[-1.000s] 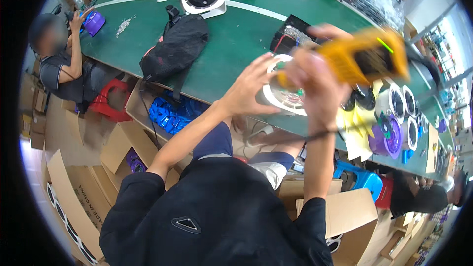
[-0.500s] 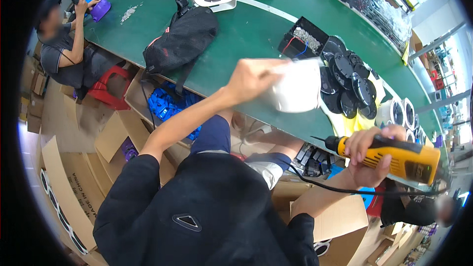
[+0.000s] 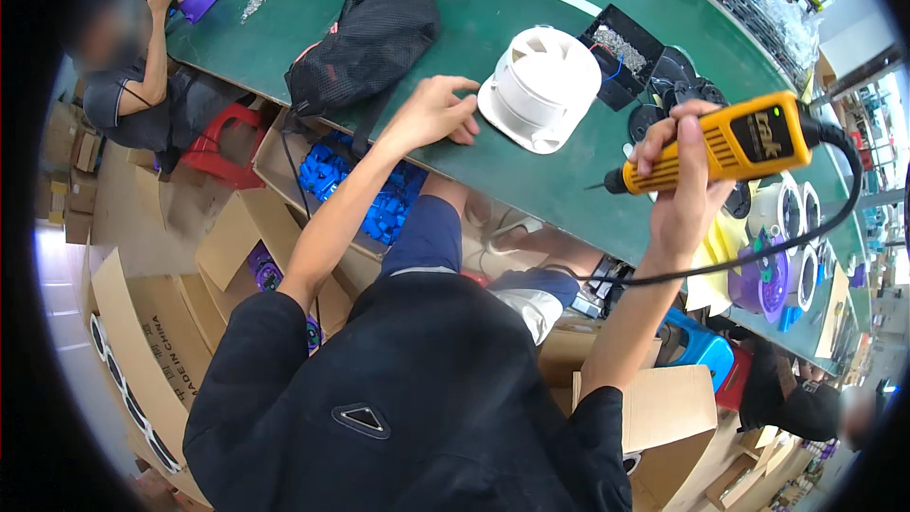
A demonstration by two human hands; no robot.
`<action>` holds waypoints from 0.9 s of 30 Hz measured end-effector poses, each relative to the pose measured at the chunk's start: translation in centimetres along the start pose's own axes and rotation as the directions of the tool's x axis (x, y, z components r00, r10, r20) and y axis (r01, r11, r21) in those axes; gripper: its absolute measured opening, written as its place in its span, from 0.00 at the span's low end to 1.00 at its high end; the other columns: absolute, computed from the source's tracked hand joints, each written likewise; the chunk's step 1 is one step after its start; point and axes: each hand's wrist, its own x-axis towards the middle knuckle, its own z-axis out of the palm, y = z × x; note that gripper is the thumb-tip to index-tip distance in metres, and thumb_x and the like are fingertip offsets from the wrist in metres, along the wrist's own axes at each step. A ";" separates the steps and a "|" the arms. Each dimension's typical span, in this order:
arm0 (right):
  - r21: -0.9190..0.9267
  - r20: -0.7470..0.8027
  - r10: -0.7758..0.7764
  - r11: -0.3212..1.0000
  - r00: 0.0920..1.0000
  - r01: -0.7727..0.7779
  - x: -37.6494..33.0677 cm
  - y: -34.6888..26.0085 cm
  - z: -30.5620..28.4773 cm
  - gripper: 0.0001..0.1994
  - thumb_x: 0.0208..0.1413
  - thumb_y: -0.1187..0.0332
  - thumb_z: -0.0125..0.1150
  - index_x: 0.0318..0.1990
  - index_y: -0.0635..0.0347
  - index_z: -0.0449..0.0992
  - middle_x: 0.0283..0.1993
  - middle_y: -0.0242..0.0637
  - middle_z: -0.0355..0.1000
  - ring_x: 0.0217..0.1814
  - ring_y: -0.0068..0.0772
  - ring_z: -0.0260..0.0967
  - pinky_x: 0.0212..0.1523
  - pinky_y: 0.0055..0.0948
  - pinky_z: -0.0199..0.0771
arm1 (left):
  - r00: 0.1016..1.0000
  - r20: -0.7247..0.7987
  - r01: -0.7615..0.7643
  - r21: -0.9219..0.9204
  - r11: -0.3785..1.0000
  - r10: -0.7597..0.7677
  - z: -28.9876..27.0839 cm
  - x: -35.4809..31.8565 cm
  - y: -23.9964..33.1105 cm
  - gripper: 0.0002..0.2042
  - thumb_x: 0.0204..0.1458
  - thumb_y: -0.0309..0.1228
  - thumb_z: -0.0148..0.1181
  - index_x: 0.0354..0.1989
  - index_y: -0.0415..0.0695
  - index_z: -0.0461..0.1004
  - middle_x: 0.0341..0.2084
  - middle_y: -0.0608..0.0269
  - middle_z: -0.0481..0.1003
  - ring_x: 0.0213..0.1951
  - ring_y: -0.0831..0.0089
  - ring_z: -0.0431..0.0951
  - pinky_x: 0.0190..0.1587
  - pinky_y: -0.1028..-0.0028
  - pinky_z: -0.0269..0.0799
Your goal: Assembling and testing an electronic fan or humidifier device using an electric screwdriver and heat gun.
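A white round plastic housing (image 3: pixel 540 85) with a flared base stands on the green table in front of me. Just left of it, apart from its rim, is my left hand (image 3: pixel 438 114), open with loosely bent fingers and nothing in them. My right hand (image 3: pixel 684 171) is wrapped round a yellow and black electric screwdriver (image 3: pixel 744 144). Its thin bit points left, above the table's near edge and right of the housing. A black cord runs from its back end and loops across my forearm.
A black bag (image 3: pixel 365 47) lies left of the housing. Behind it on the right are a black tray of screws (image 3: pixel 618 47) and black round discs (image 3: pixel 675 71). Blue parts fill a box (image 3: pixel 374 204) below the edge. People sit at far left and right.
The white housing, held in my left hand before, now stands on the table, and that hand has let go. The screwdriver has risen and moved slightly left in my right hand.
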 end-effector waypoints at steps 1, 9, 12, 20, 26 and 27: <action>0.019 -0.008 -0.008 1.000 1.000 0.008 0.4 0.5 0.1 0.08 0.59 0.71 0.60 0.41 0.63 0.69 0.20 0.33 0.65 0.19 0.21 0.62 0.23 0.23 0.66 | 0.993 -0.104 -0.019 0.271 0.962 0.049 -0.4 -0.3 0.2 0.17 0.61 0.30 0.53 0.53 0.31 0.71 0.29 0.49 0.81 0.28 0.71 0.83 0.31 0.74 0.79; 0.117 -0.100 -0.093 0.988 0.991 0.104 3.4 2.7 2.3 0.09 0.58 0.68 0.62 0.39 0.63 0.70 0.17 0.31 0.61 0.14 0.20 0.55 0.18 0.22 0.59 | 0.500 0.029 -0.640 0.686 0.346 0.866 2.2 5.3 5.1 0.20 0.59 0.39 0.55 0.59 0.52 0.72 0.56 0.50 0.71 0.62 0.51 0.65 0.65 0.57 0.59; 0.193 -0.131 -0.113 0.972 0.985 0.137 4.7 2.6 3.1 0.13 0.56 0.66 0.64 0.37 0.65 0.67 0.17 0.32 0.61 0.14 0.20 0.56 0.17 0.22 0.58 | 0.466 0.186 -0.620 0.766 0.170 0.865 4.2 7.5 4.8 0.17 0.61 0.41 0.51 0.57 0.60 0.75 0.55 0.52 0.72 0.59 0.50 0.68 0.60 0.56 0.64; 0.162 -0.119 -0.107 0.979 0.987 0.126 6.2 2.8 3.3 0.15 0.53 0.64 0.66 0.34 0.66 0.68 0.17 0.33 0.61 0.13 0.22 0.56 0.17 0.22 0.60 | 0.633 0.175 -0.550 0.787 0.279 0.754 5.2 6.9 4.8 0.15 0.62 0.39 0.46 0.51 0.62 0.79 0.49 0.60 0.74 0.52 0.56 0.72 0.53 0.57 0.68; 0.190 -0.103 -0.089 0.976 0.991 0.107 6.3 2.7 3.0 0.15 0.53 0.64 0.66 0.34 0.66 0.68 0.17 0.33 0.61 0.13 0.22 0.56 0.16 0.23 0.59 | 0.640 0.164 -0.528 0.804 0.275 0.751 5.3 6.8 4.9 0.16 0.62 0.39 0.46 0.51 0.63 0.79 0.48 0.60 0.75 0.52 0.56 0.72 0.53 0.58 0.68; 0.179 -0.100 -0.097 0.977 0.990 0.114 6.3 2.7 3.0 0.15 0.53 0.64 0.66 0.34 0.66 0.68 0.16 0.33 0.61 0.13 0.22 0.56 0.16 0.23 0.59 | 0.637 0.164 -0.531 0.801 0.275 0.753 5.3 6.9 4.8 0.16 0.62 0.39 0.45 0.51 0.63 0.79 0.48 0.60 0.75 0.52 0.56 0.72 0.54 0.58 0.68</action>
